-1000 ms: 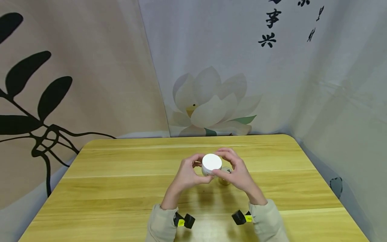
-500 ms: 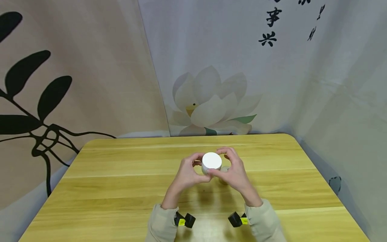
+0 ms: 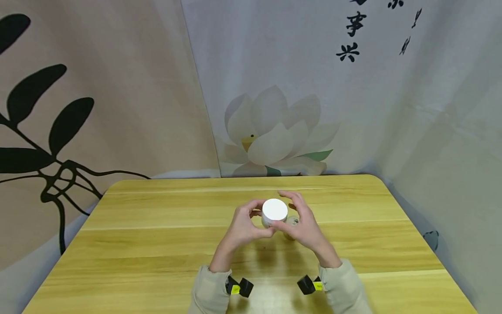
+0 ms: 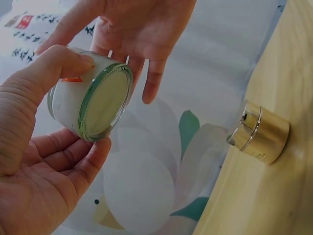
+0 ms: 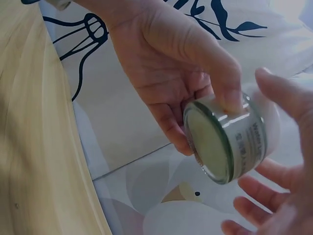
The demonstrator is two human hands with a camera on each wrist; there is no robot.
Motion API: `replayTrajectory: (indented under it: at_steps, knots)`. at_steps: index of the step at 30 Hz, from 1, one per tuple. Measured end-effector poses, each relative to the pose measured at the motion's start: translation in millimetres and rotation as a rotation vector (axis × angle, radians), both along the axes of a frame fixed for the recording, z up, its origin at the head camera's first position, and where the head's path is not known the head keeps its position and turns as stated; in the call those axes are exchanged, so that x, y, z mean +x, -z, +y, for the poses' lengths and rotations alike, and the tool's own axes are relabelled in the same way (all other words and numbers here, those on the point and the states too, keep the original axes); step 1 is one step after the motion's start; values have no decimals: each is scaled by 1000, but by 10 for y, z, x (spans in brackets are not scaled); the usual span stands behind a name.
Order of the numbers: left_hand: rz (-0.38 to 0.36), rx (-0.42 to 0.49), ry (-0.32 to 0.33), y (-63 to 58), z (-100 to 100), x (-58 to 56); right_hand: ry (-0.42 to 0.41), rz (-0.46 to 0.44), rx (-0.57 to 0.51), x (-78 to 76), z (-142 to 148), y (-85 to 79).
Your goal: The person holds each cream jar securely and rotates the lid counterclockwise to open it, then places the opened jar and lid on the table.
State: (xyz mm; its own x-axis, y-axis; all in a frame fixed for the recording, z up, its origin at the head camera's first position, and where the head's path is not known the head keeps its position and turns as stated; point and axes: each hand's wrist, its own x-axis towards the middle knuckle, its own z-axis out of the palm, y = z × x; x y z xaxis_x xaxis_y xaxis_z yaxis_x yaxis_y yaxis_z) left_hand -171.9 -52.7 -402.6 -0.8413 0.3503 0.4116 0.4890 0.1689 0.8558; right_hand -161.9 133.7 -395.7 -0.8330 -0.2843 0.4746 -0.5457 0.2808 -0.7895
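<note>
Against 1 second ago, the right hand (image 3: pixel 306 227) has lifted its fingertips off the far edge of the white lid (image 3: pixel 274 210); they now spread wide around it, whether the thumb touches being unclear. The left hand (image 3: pixel 241 226) keeps gripping the glass jar (image 5: pixel 247 137) above the counter (image 3: pixel 157 244), near 1 gold container (image 4: pixel 266 134), so it seems to bear the jar alone, lid still on.
</note>
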Motion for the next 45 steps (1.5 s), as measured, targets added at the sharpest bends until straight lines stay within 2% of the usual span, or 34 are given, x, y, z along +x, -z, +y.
replayTrajectory:
  at_steps: [3, 7, 10, 14, 18, 21, 26, 29, 32, 39, 42, 45]
  knots:
    - [-9, 1, -11, -12, 2, 6, 71, -10, -12, 17, -26, -7]
    - [-17, 7, -14, -16, -4, 10, 96, -15, -21, 20, -44, -15]
    - [-21, 1, -14, -13, -8, 7, 71, -6, -24, 14, -39, -6]
    - [-11, -20, -13, -28, -8, 18, -24, 8, -42, -1, -10, 12]
    - [2, -23, 1, -207, -6, 121, -99, 20, -29, -14, 20, 20]
    - [4, -19, 7, -334, -7, 188, -75, 11, -15, -10, 17, 20]
    - [-4, -18, -6, -352, -7, 194, 26, 1, -31, 4, -23, -4]
    - [-11, -12, -6, -349, -10, 192, 54, 8, -26, 5, -37, -12]
    - [-10, -10, 2, -342, -11, 191, 40, 11, -27, 7, -32, -10]
    - [25, -10, 15, -337, -12, 192, -119, 64, -46, -7, 1, 20]
    - [21, -9, 15, -337, -12, 192, -96, 58, -43, -9, 0, 27]
    - [4, -11, 9, -337, -10, 192, -25, 31, -38, 3, -17, 15]
